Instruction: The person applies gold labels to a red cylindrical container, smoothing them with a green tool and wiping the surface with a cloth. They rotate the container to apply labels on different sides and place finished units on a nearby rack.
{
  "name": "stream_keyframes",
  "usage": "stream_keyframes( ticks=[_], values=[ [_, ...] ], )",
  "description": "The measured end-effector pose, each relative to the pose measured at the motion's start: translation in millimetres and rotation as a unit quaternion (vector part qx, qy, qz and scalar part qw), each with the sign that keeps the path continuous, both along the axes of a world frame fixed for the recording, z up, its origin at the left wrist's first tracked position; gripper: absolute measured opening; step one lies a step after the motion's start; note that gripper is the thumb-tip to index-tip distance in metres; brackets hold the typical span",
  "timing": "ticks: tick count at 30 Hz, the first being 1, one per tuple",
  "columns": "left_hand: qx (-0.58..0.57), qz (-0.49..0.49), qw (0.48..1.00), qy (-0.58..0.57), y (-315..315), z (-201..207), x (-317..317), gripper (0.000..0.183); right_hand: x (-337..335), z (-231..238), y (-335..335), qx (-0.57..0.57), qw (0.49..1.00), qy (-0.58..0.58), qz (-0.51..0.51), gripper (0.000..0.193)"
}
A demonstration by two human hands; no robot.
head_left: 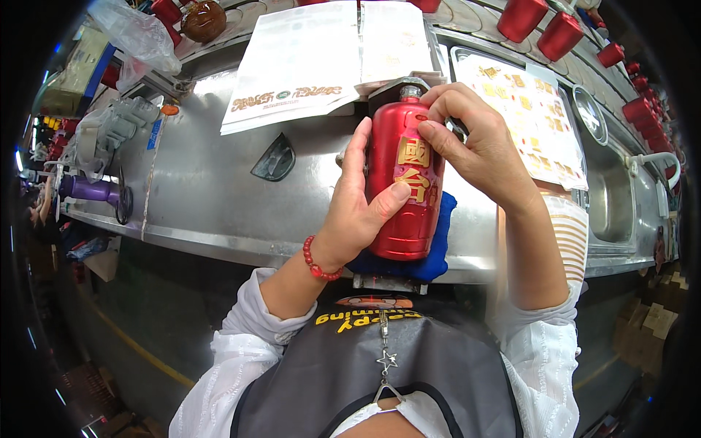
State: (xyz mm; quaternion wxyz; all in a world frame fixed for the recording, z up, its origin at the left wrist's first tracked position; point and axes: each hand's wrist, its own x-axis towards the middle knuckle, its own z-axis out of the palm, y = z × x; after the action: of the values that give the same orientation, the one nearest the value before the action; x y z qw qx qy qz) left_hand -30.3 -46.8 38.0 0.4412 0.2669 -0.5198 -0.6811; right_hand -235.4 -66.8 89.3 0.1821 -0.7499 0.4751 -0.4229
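Note:
A red bottle [394, 219] with gold lettering and a bare neck lies tilted in front of me, on a dark blue cloth [442, 237] over a holder. My left hand [358, 208] is closed around its left side, the thumb across the front below the lettering. On the bottle's upper right shoulder sit the bent thumb and forefinger of my right hand [475, 135]. Whether a small label piece lies under those fingertips, I cannot tell. Right of that hand lies a sheet of gold decals [544, 139] on a tray.
White printed sheets [296, 58] lie behind the bottle. A dark scraper-like piece [276, 159] rests on the metal bench [197, 175]. Red bottles [522, 18] stand on the conveyor [475, 18] at the back. At the right are a sink [610, 208] and a metal bowl [590, 115].

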Motion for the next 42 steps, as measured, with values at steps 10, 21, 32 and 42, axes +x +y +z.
stream_keyframes(
  ticks=[10,21,32,42],
  values=[
    [0.013,-0.022,0.999,0.045,-2.4,-2.4,2.0,0.091,-3.0,2.7,26.5,0.089,0.989,-0.073,-0.087,0.042],
    [-0.036,0.005,0.999,-0.010,-4.6,-8.0,1.1,0.091,5.2,-38.0,63.7,0.199,0.962,-0.188,-0.021,0.088],
    [-0.024,0.000,0.999,-0.027,-2.1,2.0,3.2,0.089,7.0,-31.5,63.9,0.200,0.967,-0.157,-0.037,0.091],
    [-0.118,0.059,0.984,-0.121,-29.7,1.6,-10.3,0.079,10.3,-30.0,65.5,0.208,0.963,-0.162,-0.047,0.094]
  ],
)
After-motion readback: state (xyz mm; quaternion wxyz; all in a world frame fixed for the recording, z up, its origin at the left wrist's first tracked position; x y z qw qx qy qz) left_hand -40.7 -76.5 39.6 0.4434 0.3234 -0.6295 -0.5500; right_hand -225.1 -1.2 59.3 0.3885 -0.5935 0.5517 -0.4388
